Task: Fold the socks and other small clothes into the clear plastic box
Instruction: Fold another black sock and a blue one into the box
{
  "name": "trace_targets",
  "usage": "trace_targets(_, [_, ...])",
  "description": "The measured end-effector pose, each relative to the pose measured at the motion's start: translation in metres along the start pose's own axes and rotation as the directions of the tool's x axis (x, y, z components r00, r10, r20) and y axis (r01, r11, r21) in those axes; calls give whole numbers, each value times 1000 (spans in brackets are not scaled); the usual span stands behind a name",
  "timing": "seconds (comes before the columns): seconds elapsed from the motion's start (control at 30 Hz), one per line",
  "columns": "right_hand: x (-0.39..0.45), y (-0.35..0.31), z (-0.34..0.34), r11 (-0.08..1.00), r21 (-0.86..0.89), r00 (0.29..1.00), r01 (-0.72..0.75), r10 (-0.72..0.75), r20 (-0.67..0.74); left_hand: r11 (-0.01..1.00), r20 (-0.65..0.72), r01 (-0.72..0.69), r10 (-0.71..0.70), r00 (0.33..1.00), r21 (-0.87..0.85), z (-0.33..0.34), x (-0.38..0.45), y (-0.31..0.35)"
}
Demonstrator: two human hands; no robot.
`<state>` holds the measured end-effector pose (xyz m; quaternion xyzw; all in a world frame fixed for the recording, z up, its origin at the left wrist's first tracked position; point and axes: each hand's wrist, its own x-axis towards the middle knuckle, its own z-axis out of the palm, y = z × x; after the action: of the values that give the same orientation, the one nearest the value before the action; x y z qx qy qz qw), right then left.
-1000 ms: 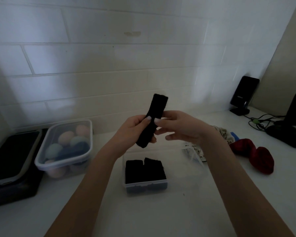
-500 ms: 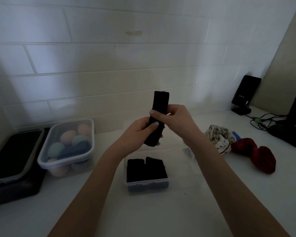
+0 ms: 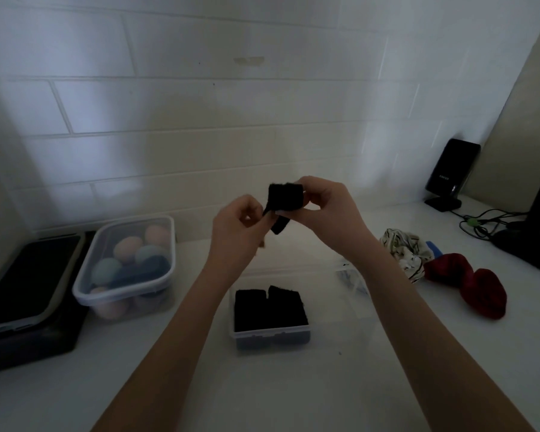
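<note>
Black fabric sock (image 3: 283, 203), folded over into a short thick wad, up in the air btwn both hands, above the tabletop (image 3: 293, 394). Right hand (image 3: 326, 207) curled round its upper fold, fingers wrapped on the far side, thumb on the near side, tight grip. Left hand (image 3: 239, 226) just left of it, thumb & fingertips pinched on the sock's lower left edge; a loose tail of sock hangs out below, btwn the two hands.

Straight below the hands, toward the person: small clear plastic box (image 3: 270, 333) on the tabletop, lid off, w/ two black folded pieces (image 3: 268, 308) side by side inside, touching. Can't tell if those are socks or sth else, too dark.

Right of the right forearm: crumpled white patterned cloth (image 3: 404, 252), then dark red bunched cloth (image 3: 471, 283) beyond it, just beside each other, both on the tabletop. Further right & back: black upright speaker (image 3: 451, 174) by the wall, tangle of black cables (image 3: 480, 222) near it.

Left of the left hand: lidded clear plastic tub (image 3: 127, 263) full of pastel rolled bundles. Left again, touching it or nearly: black flat-lidded container (image 3: 25, 294).
</note>
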<state>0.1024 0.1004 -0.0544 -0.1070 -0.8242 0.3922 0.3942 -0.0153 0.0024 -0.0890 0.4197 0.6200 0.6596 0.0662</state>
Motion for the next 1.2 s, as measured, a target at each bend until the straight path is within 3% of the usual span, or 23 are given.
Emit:
trace_targets(0.13, [-1, -1, 1, 994, -106, 998, 35, -28, 65, 883, 253, 366, -297, 921, -293, -1, 1, 7])
trace_targets(0.27, [-6, -1, 5, 953, -252, 967, 171, -113, 227, 614, 371, 572, -436, 820, -544, -10, 12, 4])
trace_targets(0.4, [-8, 0, 10, 936, -293, 953, 195, -109, 284, 777, 215, 425, -367, 905, -463, -9, 8, -7])
trace_targets(0.5, [-7, -1, 8, 967, -232, 971, 102, -47, 233, 828, 194, 353, -297, 935, -436, -8, 5, -7])
trace_targets(0.67, [-4, -2, 4, 992, -123, 995, -41, 51, 84, 875, 289, 320, -220, 932, -363, 0, 0, 1])
trace_targets(0.83, [-3, 0, 5, 990, -45, 990, -133, 135, 42, 907, 337, 307, -204, 919, -289, -1, -1, 3])
trace_targets(1.03, [-3, 2, 6, 989, -130, 997, -77, 72, -42, 929, 404, 301, -196, 893, -214, -3, -1, 4])
trace_targets(1.1, [-2, 2, 6, 983, -159, 996, -90, 86, -34, 928, 429, 307, -194, 882, -212, -4, -2, 3])
trace_targets(1.2, [-3, 1, 5, 992, -53, 992, -113, 116, 53, 926, 459, 316, -194, 867, -206, -6, -2, 2])
